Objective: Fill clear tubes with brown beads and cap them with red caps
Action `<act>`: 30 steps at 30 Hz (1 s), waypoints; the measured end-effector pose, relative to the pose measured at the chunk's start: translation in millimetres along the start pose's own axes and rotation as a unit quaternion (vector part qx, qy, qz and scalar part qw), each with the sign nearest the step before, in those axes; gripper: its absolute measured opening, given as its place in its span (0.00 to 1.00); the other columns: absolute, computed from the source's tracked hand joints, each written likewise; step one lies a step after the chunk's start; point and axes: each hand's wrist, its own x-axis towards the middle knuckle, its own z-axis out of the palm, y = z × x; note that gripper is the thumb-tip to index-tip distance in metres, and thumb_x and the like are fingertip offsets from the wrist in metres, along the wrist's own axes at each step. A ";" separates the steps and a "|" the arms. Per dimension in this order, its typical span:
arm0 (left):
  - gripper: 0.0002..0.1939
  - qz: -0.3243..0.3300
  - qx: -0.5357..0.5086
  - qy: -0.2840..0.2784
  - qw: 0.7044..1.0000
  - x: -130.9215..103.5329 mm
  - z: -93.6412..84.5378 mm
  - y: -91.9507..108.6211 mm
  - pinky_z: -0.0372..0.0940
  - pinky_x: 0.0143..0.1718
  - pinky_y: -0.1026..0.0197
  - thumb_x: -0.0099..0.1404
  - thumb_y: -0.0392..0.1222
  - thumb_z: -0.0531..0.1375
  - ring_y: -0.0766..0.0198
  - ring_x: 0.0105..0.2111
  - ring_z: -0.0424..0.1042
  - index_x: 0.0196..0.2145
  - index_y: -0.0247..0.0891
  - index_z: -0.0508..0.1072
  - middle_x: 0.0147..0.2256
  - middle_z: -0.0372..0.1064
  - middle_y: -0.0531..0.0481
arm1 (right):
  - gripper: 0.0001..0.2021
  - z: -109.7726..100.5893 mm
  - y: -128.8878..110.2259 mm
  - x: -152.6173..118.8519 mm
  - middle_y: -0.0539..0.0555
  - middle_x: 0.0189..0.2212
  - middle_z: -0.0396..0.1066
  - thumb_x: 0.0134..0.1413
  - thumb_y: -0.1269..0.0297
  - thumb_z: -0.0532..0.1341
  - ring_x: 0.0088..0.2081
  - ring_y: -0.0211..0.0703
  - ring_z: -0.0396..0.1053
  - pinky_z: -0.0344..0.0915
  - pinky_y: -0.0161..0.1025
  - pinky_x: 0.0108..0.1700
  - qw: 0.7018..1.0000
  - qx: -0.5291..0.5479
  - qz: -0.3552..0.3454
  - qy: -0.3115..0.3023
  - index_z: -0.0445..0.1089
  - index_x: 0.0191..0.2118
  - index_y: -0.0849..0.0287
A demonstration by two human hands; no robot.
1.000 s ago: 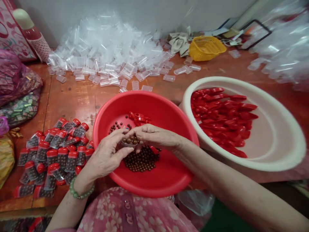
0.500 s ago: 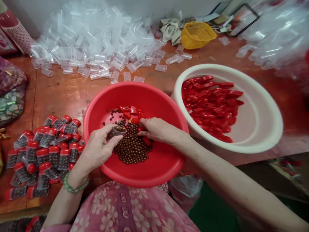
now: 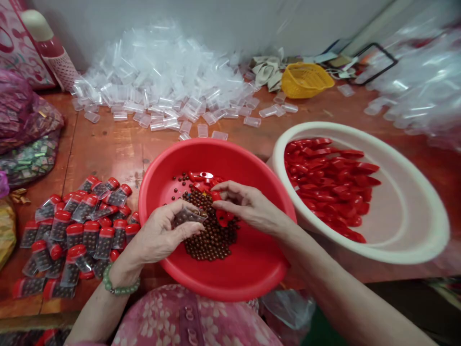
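Note:
My left hand (image 3: 158, 235) is closed around a small clear plastic tube (image 3: 188, 216) with dark brown balls inside, its mouth turned to the right. Pinched between the thumb and fingers of my right hand (image 3: 248, 204) is a red cap (image 3: 216, 197), a short gap away from the tube's mouth. Both hands are over a red basin (image 3: 223, 288). In it lies a heap of loose brown balls (image 3: 209, 247), with some red caps (image 3: 201, 177) at the heap's far side. Part of the heap is hidden by my hands.
Filled tubes with red caps (image 3: 90, 235) are piled left of the basin. On the right stands a white tub (image 3: 403, 202) of red caps (image 3: 331, 187). Clear empty tubes (image 3: 162, 77) are heaped at the back, near a yellow basket (image 3: 306, 81). Bags (image 3: 29, 125) lie far left.
My right hand has come up from the caps and balls with a red cap in its fingers. The tube in my left hand has tilted more toward the right hand. The camera view has shifted.

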 end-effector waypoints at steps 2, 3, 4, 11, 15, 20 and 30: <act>0.09 -0.015 -0.002 0.019 1.000 0.7 2.0 -0.7 0.63 0.36 0.64 0.61 0.42 0.61 0.69 0.32 0.67 0.38 0.36 0.68 0.31 0.67 0.53 | 0.14 4.7 -8.6 -2.2 0.49 0.30 0.67 0.52 0.57 0.63 0.28 0.35 0.64 0.62 0.34 0.29 0.975 0.211 -0.024 0.064 0.64 0.41 0.56; 0.09 -0.022 0.000 0.029 0.999 1.3 2.9 -1.6 0.63 0.35 0.64 0.61 0.42 0.61 0.68 0.32 0.68 0.37 0.36 0.67 0.31 0.67 0.52 | 0.14 8.3 -13.7 -3.0 0.49 0.30 0.67 0.49 0.56 0.65 0.28 0.35 0.63 0.62 0.34 0.29 0.958 0.271 -0.031 0.087 0.64 0.39 0.55; 0.10 -0.028 0.001 0.036 0.999 2.0 3.8 -2.8 0.64 0.36 0.63 0.61 0.43 0.61 0.68 0.32 0.68 0.38 0.36 0.67 0.31 0.67 0.52 | 0.15 12.2 -19.1 -3.6 0.49 0.31 0.67 0.47 0.56 0.66 0.27 0.34 0.63 0.62 0.33 0.29 0.944 0.311 -0.038 0.109 0.64 0.38 0.55; 0.15 -0.017 -0.085 0.094 0.992 5.4 11.3 -11.4 0.67 0.44 0.59 0.59 0.44 0.64 0.67 0.36 0.69 0.40 0.35 0.67 0.36 0.67 0.51 | 0.15 29.9 -38.2 -12.2 0.49 0.30 0.69 0.47 0.52 0.67 0.30 0.37 0.66 0.67 0.36 0.34 0.893 0.400 -0.101 0.180 0.65 0.35 0.51; 0.17 -0.019 -0.155 0.105 0.982 7.2 13.8 -12.3 0.68 0.40 0.62 0.55 0.44 0.66 0.69 0.36 0.68 0.39 0.34 0.68 0.37 0.66 0.51 | 0.11 32.1 -30.2 -19.1 0.50 0.30 0.71 0.52 0.53 0.65 0.33 0.39 0.69 0.68 0.38 0.39 0.905 0.375 -0.121 0.162 0.67 0.37 0.51; 0.14 0.009 -0.110 0.144 0.983 7.5 14.2 -8.6 0.65 0.41 0.63 0.56 0.40 0.66 0.69 0.34 0.68 0.38 0.34 0.69 0.34 0.69 0.52 | 0.12 31.8 -24.8 -24.2 0.52 0.32 0.73 0.57 0.52 0.60 0.34 0.40 0.71 0.68 0.38 0.39 0.952 0.252 -0.110 0.131 0.69 0.41 0.54; 0.08 -0.041 -0.057 0.121 0.990 7.1 18.6 -7.4 0.63 0.34 0.64 0.57 0.36 0.62 0.70 0.28 0.66 0.34 0.35 0.66 0.28 0.66 0.55 | 0.14 38.6 -32.2 -19.3 0.50 0.25 0.71 0.54 0.52 0.61 0.20 0.34 0.62 0.62 0.33 0.22 0.975 0.196 0.019 0.101 0.73 0.38 0.58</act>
